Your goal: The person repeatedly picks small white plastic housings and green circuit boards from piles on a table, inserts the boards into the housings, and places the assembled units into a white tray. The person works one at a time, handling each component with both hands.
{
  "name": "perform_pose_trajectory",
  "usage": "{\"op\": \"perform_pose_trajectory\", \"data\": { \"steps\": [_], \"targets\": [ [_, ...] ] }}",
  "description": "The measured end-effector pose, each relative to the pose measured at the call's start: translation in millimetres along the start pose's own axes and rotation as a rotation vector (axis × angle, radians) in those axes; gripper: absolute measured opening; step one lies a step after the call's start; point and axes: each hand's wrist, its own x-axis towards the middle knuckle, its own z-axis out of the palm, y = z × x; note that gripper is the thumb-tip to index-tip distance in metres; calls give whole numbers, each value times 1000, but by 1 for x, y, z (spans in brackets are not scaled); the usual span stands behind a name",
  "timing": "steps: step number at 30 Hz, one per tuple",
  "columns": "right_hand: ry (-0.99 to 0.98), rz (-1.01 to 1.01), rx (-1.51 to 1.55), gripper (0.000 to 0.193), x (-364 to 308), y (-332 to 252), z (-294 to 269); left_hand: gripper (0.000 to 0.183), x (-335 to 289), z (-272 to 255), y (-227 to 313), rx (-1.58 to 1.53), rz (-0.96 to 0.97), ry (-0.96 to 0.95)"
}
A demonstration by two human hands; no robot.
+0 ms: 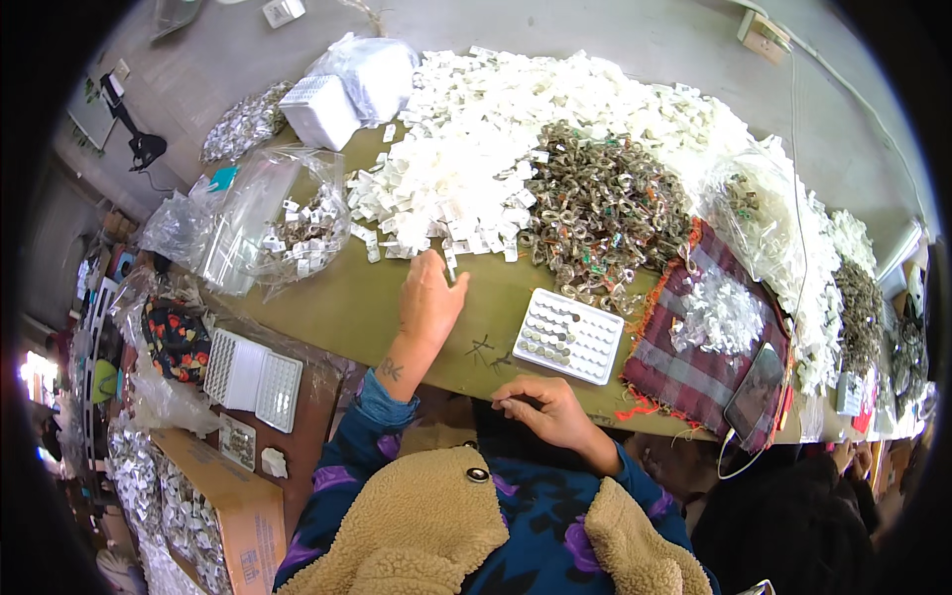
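My left hand [428, 302] reaches over the green table to the near edge of a heap of small white plastic pieces [446, 188]. A small white piece [450, 264] shows between its thumb and fingers. Close to the table's front edge, my right hand [548, 411] has its fingertips pinched together; whatever they hold is too small or hidden to make out. Just beyond it lies a white tray [603, 342] with rows of round hollows, some filled with small greyish round parts. A pile of brownish, clear ring-like parts [600, 203] sits behind the tray.
On the right, a plaid cloth [654, 342] carries clear white bits [719, 312] and a phone [756, 387] with a cable. Plastic bags [268, 218] stand at the left. Below them are an open white tray [281, 392] and a cardboard box [233, 506]. A person in dark clothes [783, 516] is at the right.
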Motion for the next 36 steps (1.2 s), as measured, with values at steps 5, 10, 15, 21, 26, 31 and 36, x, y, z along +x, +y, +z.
{"op": "perform_pose_trajectory", "data": {
  "steps": [5,10,15,21,26,31,36],
  "targets": [
    [42,26,27,11,-3,-2,4,22,-10,-24,-13,-598,-344,-255],
    [341,158,379,37,1,-9,16,10,-63,-71,3,-681,-33,-321],
    [328,88,160,23,1,-18,24,10,-89,-86,27,-775,190,-471],
    [387,-189,-419,20,-12,-33,24,10,-86,-77,24,-847,211,-557],
    [379,-266,-521,23,-8,-44,17,13,-88,-65,26,-1102,-40,-536],
    [408,-358,-700,27,3,-47,9,31,-88,-47,20,-1801,-626,-1064],
    [330,-325,-830,30,11,-57,-3,29,-89,-26,22,-1887,-558,-975]
  ]
}}
